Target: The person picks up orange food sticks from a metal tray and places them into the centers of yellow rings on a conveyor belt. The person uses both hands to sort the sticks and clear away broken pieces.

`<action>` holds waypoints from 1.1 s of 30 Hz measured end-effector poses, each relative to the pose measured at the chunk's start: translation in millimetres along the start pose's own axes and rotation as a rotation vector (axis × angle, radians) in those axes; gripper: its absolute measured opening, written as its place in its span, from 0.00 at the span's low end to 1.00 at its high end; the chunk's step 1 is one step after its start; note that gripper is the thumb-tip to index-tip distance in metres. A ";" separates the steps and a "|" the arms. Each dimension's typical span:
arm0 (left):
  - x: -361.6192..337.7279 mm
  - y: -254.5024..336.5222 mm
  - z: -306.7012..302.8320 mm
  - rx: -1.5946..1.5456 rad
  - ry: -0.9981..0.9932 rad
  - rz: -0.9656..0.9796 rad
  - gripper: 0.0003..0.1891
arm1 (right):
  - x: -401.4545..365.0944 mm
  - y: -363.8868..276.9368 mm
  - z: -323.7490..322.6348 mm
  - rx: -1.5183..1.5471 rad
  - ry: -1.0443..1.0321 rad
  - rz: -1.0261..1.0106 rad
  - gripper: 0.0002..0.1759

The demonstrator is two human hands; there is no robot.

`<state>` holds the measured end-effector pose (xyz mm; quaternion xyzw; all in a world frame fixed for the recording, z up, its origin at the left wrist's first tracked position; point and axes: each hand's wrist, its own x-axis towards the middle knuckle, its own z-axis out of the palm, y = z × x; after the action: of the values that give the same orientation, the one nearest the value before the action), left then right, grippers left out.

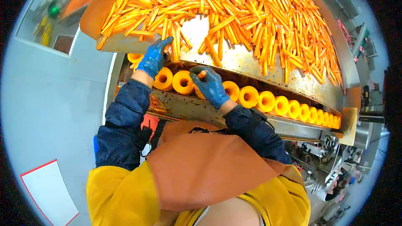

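A large heap of thin orange sticks (238, 8), which look like snack sticks, lies on a sloping metal tray (119, 44). My left hand (153, 58), in a blue glove, is at the heap's near edge, its fingers stretched toward a few sticks and the thumb apart. My right hand (210, 87), gloved the same way, has its fingers curled round an orange stick (202, 74) whose end pokes out. Below both hands runs a row of yellow-orange ring-ended tubes (183, 82). My right hand partly covers some of these tubes.
A metal ledge (184, 105) runs along the front of the tube row, close to my brown apron (209, 167). At the row's right end stands a pale upright panel (348, 125). A white board with red edges (50, 194) is at lower left.
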<state>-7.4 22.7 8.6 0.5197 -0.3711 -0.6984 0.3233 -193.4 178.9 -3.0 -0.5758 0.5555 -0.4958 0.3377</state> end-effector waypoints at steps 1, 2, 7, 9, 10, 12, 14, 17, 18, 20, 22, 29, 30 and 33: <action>-19.2 4.0 7.7 -0.019 0.003 0.040 0.19 | 0.4 2.0 1.3 -0.172 -0.113 -0.028 0.14; -30.0 7.7 9.9 -0.037 0.007 0.082 0.20 | 1.8 2.6 1.3 -0.343 -0.224 -0.057 0.17; -90.0 -4.9 15.5 0.368 -0.195 0.568 0.24 | 14.0 -10.7 8.9 -0.039 -0.109 0.040 0.26; -98.4 -10.6 29.7 0.266 -0.222 0.285 0.25 | 25.0 -19.6 9.4 0.402 -0.149 0.415 0.26; -112.0 -14.5 35.3 0.255 -0.265 0.264 0.24 | 24.5 -25.5 6.9 0.402 -0.149 0.414 0.26; -118.4 -27.9 33.6 0.327 -0.223 0.310 0.24 | 21.4 -32.1 0.8 0.484 -0.209 0.547 0.21; -126.5 -31.5 22.4 0.352 -0.146 0.321 0.22 | 15.0 -29.0 -1.5 0.389 -0.122 0.655 0.17; -129.7 -30.0 -4.8 0.271 -0.009 0.182 0.20 | 11.1 7.4 4.7 0.605 0.066 0.367 0.15; -127.2 -34.5 -18.5 0.272 -0.007 0.181 0.20 | 9.0 19.1 9.8 0.607 0.066 0.368 0.15; -119.7 -47.0 -49.5 0.399 0.010 0.236 0.21 | 7.6 28.5 18.7 0.032 -0.155 0.126 0.15; -126.3 -44.2 -64.4 0.709 0.023 0.384 0.19 | 6.7 0.5 15.2 -0.203 -0.136 -0.001 0.16; -102.6 -57.7 -81.2 0.763 -0.087 0.190 0.15 | 14.5 -6.6 -3.4 -0.098 -0.051 0.070 0.15; -89.8 -71.3 -88.6 0.840 -0.189 0.285 0.15 | 14.6 -6.7 -5.7 -0.099 -0.051 0.067 0.15; -124.2 -25.3 -49.6 0.671 -0.120 0.299 0.14 | 9.6 -8.0 -16.5 -0.106 0.009 -0.002 0.13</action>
<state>70.0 130.7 38.2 0.4951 -0.6693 -0.5123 0.2110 -207.6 173.5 11.0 -0.5912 0.5820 -0.4687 0.3034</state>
